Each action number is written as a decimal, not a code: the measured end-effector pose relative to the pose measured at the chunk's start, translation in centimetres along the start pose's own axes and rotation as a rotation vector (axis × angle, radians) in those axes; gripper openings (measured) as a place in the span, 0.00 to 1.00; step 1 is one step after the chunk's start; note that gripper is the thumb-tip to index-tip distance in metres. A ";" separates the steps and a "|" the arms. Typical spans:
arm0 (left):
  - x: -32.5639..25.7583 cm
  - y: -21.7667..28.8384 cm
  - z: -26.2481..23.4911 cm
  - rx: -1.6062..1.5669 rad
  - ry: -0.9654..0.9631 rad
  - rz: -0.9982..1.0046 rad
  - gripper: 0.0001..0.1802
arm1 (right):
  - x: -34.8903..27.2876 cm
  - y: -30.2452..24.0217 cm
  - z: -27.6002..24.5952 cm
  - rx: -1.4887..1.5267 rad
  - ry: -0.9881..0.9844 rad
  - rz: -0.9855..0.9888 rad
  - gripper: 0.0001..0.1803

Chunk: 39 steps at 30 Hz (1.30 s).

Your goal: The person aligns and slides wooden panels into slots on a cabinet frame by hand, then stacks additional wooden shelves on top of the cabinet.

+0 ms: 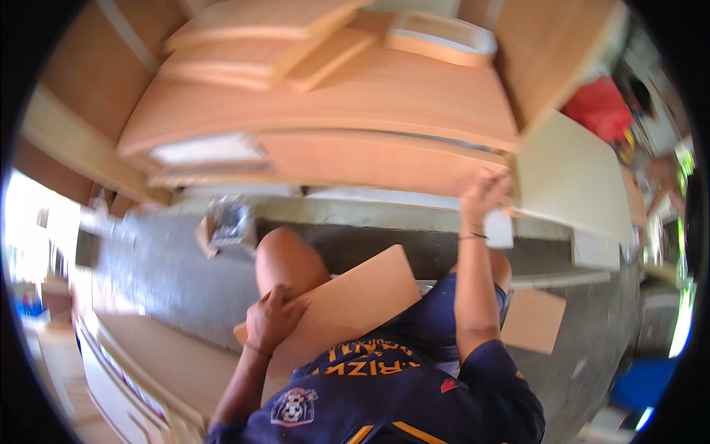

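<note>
A light wood-coloured board [362, 292] lies slantwise across my lap. My left hand [275, 320] is closed on its left part, fingers over the upper edge. My right hand [486, 194] reaches forward to the right end of a long wood-coloured front panel [377, 160] under the cabinet top. Its fingers, somewhat blurred, are bent and apart against the panel. Left of that panel, a pale opening [207, 149] shows in the cabinet front.
Several boards [251, 44] are stacked on the cabinet top [333, 96], beside a shallow oval-ended frame [441, 38]. A pale panel [573, 174] stands at the right. On the floor are a plastic-lined box [231, 222] and a loose board [534, 320]. More panels [122, 385] lean at the lower left.
</note>
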State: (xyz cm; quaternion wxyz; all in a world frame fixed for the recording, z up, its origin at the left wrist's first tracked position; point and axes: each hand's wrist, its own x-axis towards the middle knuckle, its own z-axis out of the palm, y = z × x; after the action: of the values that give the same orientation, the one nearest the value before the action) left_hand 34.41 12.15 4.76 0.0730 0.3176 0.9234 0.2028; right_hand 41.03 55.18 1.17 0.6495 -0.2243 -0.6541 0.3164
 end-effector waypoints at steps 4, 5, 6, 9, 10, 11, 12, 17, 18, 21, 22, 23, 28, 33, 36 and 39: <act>-0.5 -0.5 0.2 0.048 -0.003 -0.045 0.22 | 0.0 0.0 1.1 -0.032 0.004 -0.119 0.29; -0.3 -0.4 0.3 0.037 0.023 -0.001 0.22 | 0.2 -0.4 1.0 -0.040 0.011 -0.142 0.29; -0.1 -0.4 0.3 0.030 0.025 0.038 0.21 | 0.3 -0.8 1.2 -0.031 0.003 -0.160 0.29; 0.3 0.1 -0.2 0.035 -0.004 0.068 0.20 | 0.8 -0.5 1.1 -0.042 0.032 -0.141 0.30; 0.2 0.2 -0.2 0.026 0.000 0.053 0.19 | 0.7 -0.4 1.1 -0.027 0.041 -0.129 0.30; 0.4 0.3 -0.1 0.016 0.013 0.040 0.19 | 0.7 -0.4 1.2 -0.018 0.036 -0.148 0.31; 0.5 0.2 0.1 -0.001 0.022 0.030 0.19 | 0.6 -0.2 1.4 -0.016 0.045 -0.173 0.31; 0.5 -0.4 0.0 0.027 0.026 0.034 0.18 | 0.2 -0.7 2.6 -0.104 0.090 -0.203 0.32; 0.6 -0.4 0.3 0.021 0.032 0.056 0.18 | 0.3 -0.7 2.7 -0.090 0.100 -0.202 0.32; 0.4 -0.1 0.3 0.034 0.047 0.052 0.17 | 0.0 -0.5 3.3 -0.021 0.139 -0.182 0.31; 0.5 0.0 0.3 0.027 0.043 0.045 0.17 | 0.0 -0.5 3.3 -0.022 0.138 -0.178 0.31; 0.6 0.1 0.3 0.022 0.039 0.039 0.17 | 0.1 -0.4 3.2 -0.024 0.138 -0.175 0.31; 0.5 -0.1 0.3 0.046 0.027 0.043 0.17 | -0.1 -1.3 2.1 -0.052 0.075 -0.136 0.29; 0.5 -0.3 0.2 -0.004 0.015 0.028 0.17 | -0.1 -2.2 1.5 -0.008 0.033 -0.092 0.29; 0.6 -0.2 0.2 0.009 -0.005 0.006 0.16 | 0.1 -2.8 1.3 0.020 0.044 -0.067 0.29; 0.5 -0.4 0.2 0.015 0.011 0.027 0.16 | 0.3 -2.8 1.1 -0.017 0.041 -0.082 0.28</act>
State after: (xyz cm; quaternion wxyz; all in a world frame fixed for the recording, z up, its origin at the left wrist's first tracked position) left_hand 33.81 12.24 4.40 0.0628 0.3292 0.9210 0.1988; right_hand 40.28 53.29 3.37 0.6731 -0.2091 -0.6521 0.2794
